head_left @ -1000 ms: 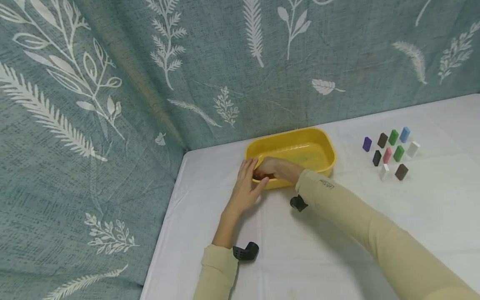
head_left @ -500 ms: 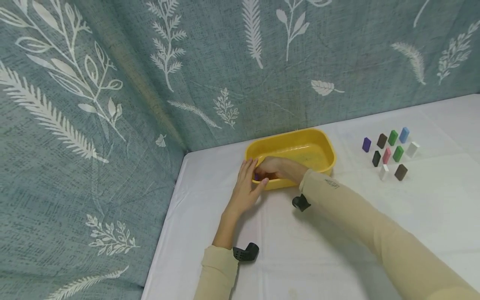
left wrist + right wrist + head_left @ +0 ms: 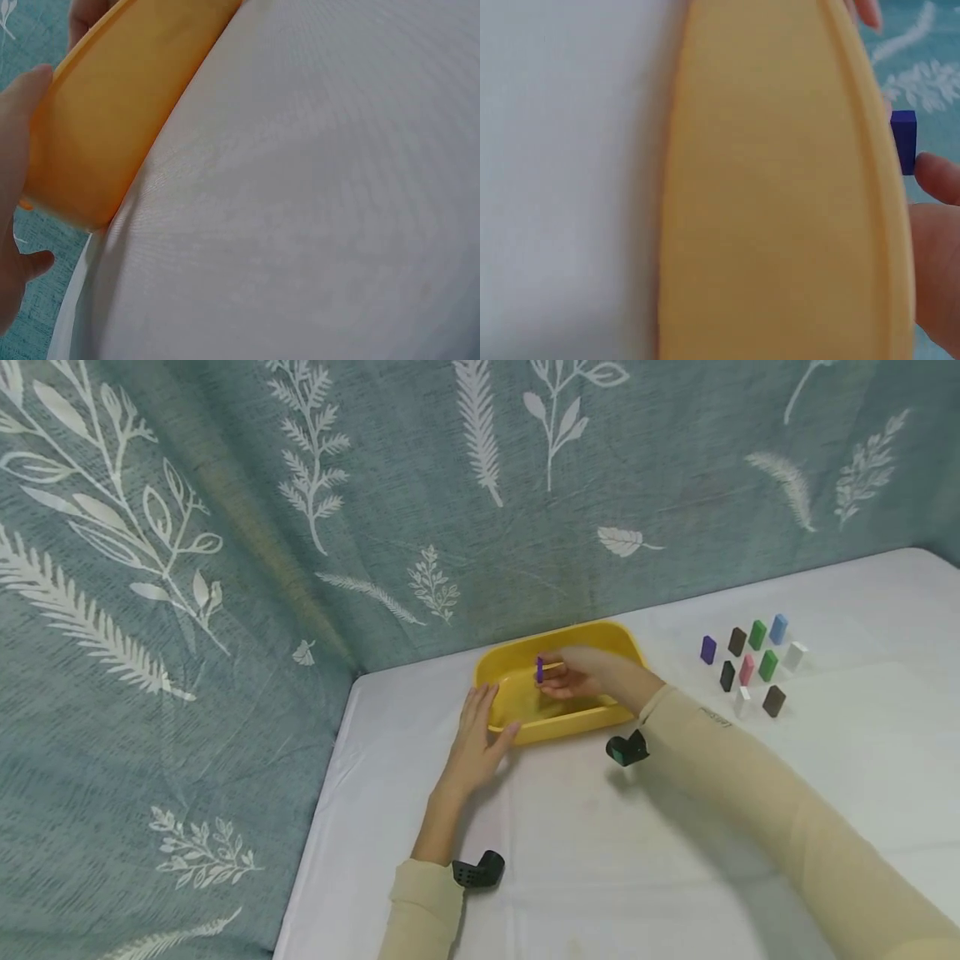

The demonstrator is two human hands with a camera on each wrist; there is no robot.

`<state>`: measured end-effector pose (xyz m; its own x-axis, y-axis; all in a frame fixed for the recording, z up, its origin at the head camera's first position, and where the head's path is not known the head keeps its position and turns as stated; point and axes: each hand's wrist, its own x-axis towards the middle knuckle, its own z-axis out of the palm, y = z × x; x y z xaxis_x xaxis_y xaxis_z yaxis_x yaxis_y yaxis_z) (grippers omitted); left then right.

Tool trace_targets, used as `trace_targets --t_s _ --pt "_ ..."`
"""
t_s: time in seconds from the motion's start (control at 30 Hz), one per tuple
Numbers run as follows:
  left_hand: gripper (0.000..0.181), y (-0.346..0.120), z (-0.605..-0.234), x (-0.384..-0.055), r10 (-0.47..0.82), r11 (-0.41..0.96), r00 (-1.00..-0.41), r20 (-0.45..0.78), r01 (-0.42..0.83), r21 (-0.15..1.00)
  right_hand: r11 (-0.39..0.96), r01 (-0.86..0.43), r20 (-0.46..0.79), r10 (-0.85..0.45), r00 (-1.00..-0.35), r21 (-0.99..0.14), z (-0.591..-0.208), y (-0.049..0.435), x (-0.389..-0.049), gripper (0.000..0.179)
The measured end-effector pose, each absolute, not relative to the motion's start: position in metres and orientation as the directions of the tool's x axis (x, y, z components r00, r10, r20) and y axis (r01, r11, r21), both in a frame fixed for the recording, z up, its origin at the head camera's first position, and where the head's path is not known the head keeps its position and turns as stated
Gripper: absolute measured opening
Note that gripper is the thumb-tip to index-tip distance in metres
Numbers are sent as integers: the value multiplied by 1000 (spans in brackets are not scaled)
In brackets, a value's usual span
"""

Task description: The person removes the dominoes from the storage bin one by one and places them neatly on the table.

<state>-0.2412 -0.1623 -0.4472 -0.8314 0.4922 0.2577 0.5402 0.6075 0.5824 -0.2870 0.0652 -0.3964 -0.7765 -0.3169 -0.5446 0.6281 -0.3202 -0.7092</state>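
Note:
In the head view my right hand (image 3: 581,675) pinches a small purple domino block (image 3: 540,670) between thumb and fingertips, above the inside of a yellow plastic tub (image 3: 573,724). The right wrist view shows the same purple block (image 3: 904,142) beyond the tub's rim, with the thumb against it. My left hand (image 3: 467,747) rests at the tub's left end, its fingers extended along the left rim and its thumb at the near rim. Part of the tub's floor is hidden behind the right hand.
Right of the tub, several small blocks stand upright in rows on the white cloth: purple (image 3: 708,649), brown (image 3: 737,641), green, blue (image 3: 778,628), black, pink (image 3: 746,670) and white. A teal leaf-patterned curtain (image 3: 525,568) hangs behind and at the left.
My right hand has risen from the tub's left corner and moved right, bringing up the purple block. My left hand stays at the tub's left end. The head view has shifted slightly.

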Motion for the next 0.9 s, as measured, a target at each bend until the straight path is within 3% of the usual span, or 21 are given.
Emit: trace_targets --t_s 0.13,0.43,0.9 --pt "69 -164 -449 -241 490 608 -830 267 544 578 -370 619 -527 -326 -785 -693 -391 80 -285 14" --pt "69 -163 -449 -241 498 599 -821 278 558 575 -404 613 -528 -312 -790 -678 -392 106 -282 11" --pt "67 -160 -450 -242 484 602 -830 276 545 583 -450 559 -477 -292 -829 -696 -374 163 -269 27"
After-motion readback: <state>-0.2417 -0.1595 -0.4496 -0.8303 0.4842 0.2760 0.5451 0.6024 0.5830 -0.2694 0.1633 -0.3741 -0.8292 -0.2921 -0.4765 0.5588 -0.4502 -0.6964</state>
